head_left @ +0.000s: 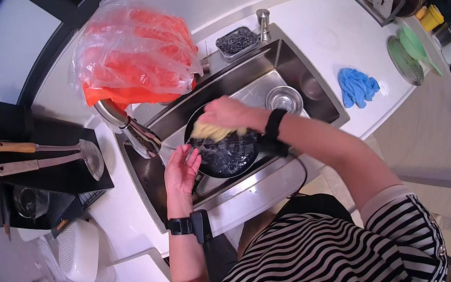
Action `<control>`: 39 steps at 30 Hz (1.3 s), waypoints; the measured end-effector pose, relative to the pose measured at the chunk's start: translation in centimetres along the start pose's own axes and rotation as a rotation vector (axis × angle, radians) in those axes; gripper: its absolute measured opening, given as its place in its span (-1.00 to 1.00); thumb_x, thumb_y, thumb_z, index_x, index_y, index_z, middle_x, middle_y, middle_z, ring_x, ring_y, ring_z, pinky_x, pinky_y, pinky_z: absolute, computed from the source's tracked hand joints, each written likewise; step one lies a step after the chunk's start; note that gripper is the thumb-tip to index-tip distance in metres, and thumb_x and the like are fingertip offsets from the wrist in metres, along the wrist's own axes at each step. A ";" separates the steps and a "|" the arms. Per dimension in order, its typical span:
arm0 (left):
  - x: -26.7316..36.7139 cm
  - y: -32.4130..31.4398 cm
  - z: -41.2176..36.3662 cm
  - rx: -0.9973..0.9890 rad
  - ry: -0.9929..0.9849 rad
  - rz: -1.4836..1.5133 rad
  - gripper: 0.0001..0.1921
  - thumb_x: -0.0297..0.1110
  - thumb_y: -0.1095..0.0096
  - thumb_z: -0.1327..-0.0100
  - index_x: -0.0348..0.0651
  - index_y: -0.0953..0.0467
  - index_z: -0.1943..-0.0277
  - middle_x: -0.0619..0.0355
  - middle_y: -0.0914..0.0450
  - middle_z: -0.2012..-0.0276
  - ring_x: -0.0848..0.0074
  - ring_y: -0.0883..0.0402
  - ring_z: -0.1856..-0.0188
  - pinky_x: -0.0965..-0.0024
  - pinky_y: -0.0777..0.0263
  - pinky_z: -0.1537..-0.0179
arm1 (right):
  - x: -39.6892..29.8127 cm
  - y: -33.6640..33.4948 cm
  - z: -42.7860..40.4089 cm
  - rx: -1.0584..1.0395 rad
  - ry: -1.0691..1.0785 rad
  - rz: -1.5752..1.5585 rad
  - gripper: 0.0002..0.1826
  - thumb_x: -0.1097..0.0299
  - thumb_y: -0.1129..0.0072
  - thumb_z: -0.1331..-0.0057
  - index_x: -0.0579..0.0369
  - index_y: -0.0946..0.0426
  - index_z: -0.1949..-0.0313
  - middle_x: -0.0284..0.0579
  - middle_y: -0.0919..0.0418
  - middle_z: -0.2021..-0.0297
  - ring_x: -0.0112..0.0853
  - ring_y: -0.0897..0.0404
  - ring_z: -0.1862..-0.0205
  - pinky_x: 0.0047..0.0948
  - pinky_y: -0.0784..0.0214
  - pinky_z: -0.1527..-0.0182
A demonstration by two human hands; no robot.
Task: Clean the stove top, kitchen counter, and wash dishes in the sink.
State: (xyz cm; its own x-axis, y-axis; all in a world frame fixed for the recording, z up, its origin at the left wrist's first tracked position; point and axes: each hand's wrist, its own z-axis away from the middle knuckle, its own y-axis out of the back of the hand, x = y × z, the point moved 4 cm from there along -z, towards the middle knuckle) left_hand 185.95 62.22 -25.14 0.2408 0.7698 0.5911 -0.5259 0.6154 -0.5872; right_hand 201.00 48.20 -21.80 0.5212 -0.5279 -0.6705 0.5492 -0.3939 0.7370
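A dark pan [233, 159] sits in the stainless-steel sink [308, 79], wet and with some foam on its inner surface. My right hand [228, 114] grips a yellow cloth [213, 132] over the pan's far side. At the pan's left edge is my left hand [183, 167], palm turned up and fingers apart, with nothing visible in it. The pull-out faucet [141, 139] points down into the sink just above that hand, and water seems to run from it. A round metal strainer basket [284, 101] rests in the sink to the right of the pan.
Behind the faucet bulges a red plastic bag inside a clear one [136, 53]. A blue cloth [358, 86] lies on the right counter. At left stands a black rack [50, 168] with a skimmer [91, 160]. A tray of dark material [238, 42] sits by the soap dispenser [263, 24].
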 end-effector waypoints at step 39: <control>-2.0 0.6 1.8 0.280 -0.148 -0.204 -0.48 -0.63 0.18 -0.05 -0.05 -0.08 -0.12 -0.04 -0.31 0.04 0.18 -0.48 0.14 0.18 -0.56 0.36 | -4.0 -4.5 -0.1 0.014 -0.079 -0.156 -0.67 0.29 0.00 0.01 0.23 -0.49 0.29 0.22 -0.48 0.41 -0.08 -0.50 0.27 -0.24 -0.34 0.18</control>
State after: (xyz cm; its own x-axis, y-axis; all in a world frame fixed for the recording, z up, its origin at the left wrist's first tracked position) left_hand 183.66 60.76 -25.70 0.2534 0.5910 0.7659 -0.6871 0.6672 -0.2875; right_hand 196.55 52.14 -22.46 0.3772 -0.5163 -0.7689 0.6103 -0.4859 0.6257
